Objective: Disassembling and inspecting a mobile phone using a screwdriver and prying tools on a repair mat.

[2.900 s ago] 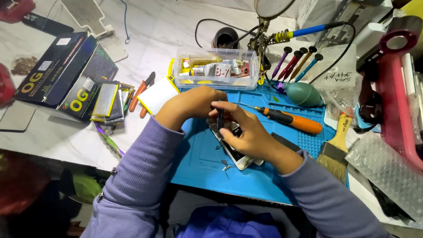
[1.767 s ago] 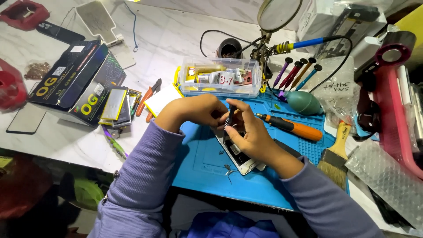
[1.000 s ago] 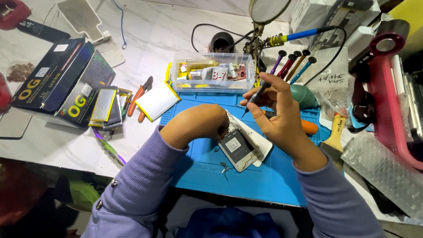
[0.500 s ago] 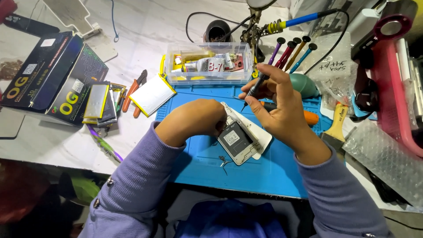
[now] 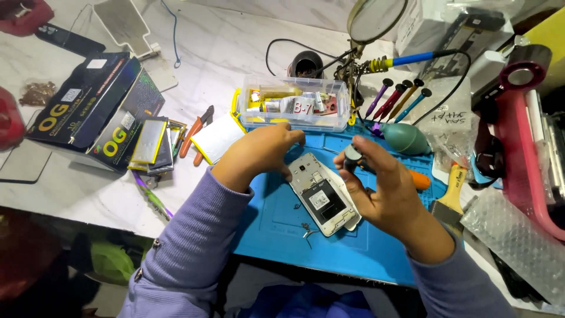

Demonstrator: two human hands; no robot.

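Observation:
An opened smartphone (image 5: 322, 194) with its back cover off lies on the blue work mat (image 5: 276, 224), showing a black battery and a silver frame. My left hand (image 5: 259, 153) rests on the mat at the phone's upper left edge, fingers touching its top. My right hand (image 5: 382, 191) hovers just right of the phone, fingers closed around a small screwdriver (image 5: 353, 156) with a black round cap, held upright over the phone's upper right corner.
A clear plastic parts box (image 5: 294, 105) stands behind the mat. Several coloured screwdrivers (image 5: 394, 100) stand in a rack beside a teal blower bulb (image 5: 406, 138). Black boxes (image 5: 88, 112) and loose batteries (image 5: 150, 141) lie left. A brush (image 5: 450, 197) and bubble wrap (image 5: 512, 241) lie right.
My right hand lifted off the phone with the screwdriver, rose toward the parts box, then came back down beside the phone. My left hand stayed at the phone's top edge.

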